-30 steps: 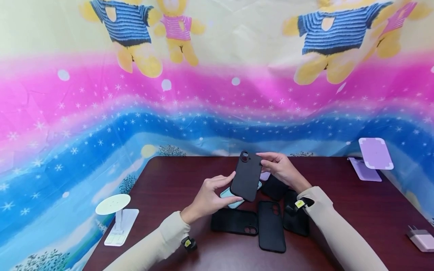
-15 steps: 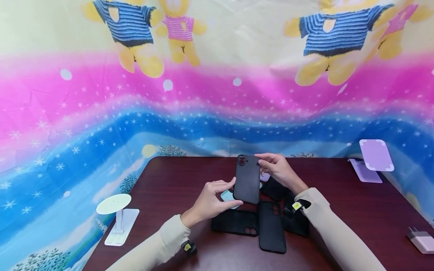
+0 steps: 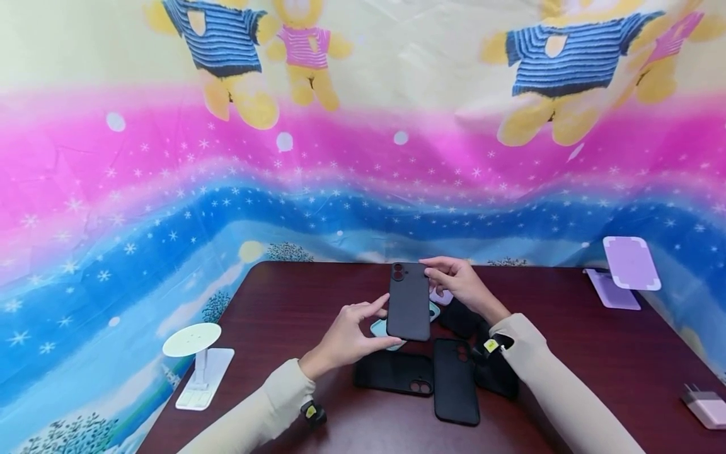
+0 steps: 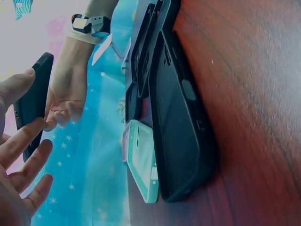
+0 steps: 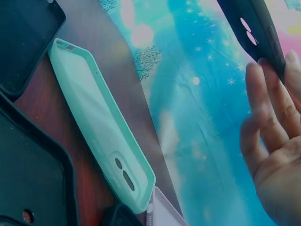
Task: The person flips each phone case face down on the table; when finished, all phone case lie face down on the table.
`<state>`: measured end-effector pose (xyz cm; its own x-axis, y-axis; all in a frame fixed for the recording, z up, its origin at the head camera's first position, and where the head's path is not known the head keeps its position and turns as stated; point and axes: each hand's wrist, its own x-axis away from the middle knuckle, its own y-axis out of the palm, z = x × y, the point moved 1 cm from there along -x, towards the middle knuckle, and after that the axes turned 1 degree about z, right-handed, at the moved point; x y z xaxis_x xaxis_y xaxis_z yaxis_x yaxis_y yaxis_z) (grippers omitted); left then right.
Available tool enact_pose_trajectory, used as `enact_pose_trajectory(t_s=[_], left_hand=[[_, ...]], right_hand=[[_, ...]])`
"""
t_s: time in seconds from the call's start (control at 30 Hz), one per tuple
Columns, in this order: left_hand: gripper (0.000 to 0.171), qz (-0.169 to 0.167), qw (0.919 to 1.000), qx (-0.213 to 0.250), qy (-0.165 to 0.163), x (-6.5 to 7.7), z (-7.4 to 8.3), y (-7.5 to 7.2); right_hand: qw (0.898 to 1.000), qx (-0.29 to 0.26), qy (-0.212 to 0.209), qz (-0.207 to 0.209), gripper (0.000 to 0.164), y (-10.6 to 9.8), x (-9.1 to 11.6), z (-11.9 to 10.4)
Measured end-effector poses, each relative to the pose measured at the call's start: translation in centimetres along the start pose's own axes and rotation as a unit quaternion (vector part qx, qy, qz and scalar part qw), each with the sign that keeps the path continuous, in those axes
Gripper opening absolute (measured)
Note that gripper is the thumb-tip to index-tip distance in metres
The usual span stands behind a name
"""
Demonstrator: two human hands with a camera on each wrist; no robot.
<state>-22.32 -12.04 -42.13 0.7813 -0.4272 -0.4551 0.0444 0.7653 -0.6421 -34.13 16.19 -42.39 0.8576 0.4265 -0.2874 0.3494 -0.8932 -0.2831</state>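
A black phone case (image 3: pixel 409 306) is held up above the table, its back with the camera cutouts facing the head view. My left hand (image 3: pixel 354 331) grips its lower left side between thumb and fingers. With thumb and index finger my right hand (image 3: pixel 456 282) pinches the upper right corner. In the right wrist view the case's camera holes (image 5: pixel 248 31) show at its upper end. Beneath lie a mint green phone case (image 5: pixel 101 122), partly hidden in the head view, a black phone case on its side (image 3: pixel 393 372) and another black phone case (image 3: pixel 456 381).
More black cases (image 3: pixel 460 315) and a lilac phone case (image 3: pixel 440 296) lie near the right forearm. A white stand (image 3: pixel 198 366) is at the left, a lilac stand (image 3: pixel 624 271) at the far right. A charger plug (image 3: pixel 705 403) sits by the right edge. A printed cloth (image 3: pixel 363 157) hangs behind.
The held case has turned from tilted to nearly upright and shifted slightly left and down. Both hands keep their grip on it; the right hand has moved a little left.
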Motion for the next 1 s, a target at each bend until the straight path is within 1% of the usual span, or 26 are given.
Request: enact_pose_trajectory(t_s=[0.13,0.3,0.47,0.6,0.67,0.83,0.9,1.0], left_hand=[[0.082,-0.014,0.9993,0.010,-0.034,0.0,-0.6,-0.4],[0.082,-0.026,0.9974,0.018,-0.065,-0.1,-1.9,-0.9],[0.082,-0.051,0.9954,0.015,-0.080,-0.5,-3.0,-1.8],[0.082,-0.076,0.9923,0.009,-0.097,-0.7,-4.0,-2.5],[0.081,-0.083,0.9903,0.000,-0.111,-0.6,-4.7,-3.0],[0.078,-0.093,0.9848,-0.017,-0.146,0.0,-6.2,-4.2],[0.077,-0.100,0.9831,-0.024,-0.151,0.0,-6.7,-4.4],[0.075,-0.113,0.9805,-0.037,-0.157,-0.3,-7.8,-4.4]], right_hand=[[0.998,0.057,0.001,-0.016,0.040,0.4,-0.8,-0.2],[0.992,0.117,0.011,-0.047,0.041,1.2,-2.3,-0.9],[0.988,0.136,0.012,-0.066,0.042,1.9,-4.3,-1.1],[0.985,0.155,0.035,-0.067,0.042,2.8,-6.0,-0.8],[0.982,0.168,0.041,-0.069,0.042,3.6,-6.9,-0.5],[0.974,0.195,0.052,-0.098,0.044,6.2,-9.0,0.0],[0.972,0.201,0.068,-0.103,0.044,7.0,-9.6,0.3],[0.968,0.209,0.091,-0.102,0.043,7.5,-10.1,0.8]])
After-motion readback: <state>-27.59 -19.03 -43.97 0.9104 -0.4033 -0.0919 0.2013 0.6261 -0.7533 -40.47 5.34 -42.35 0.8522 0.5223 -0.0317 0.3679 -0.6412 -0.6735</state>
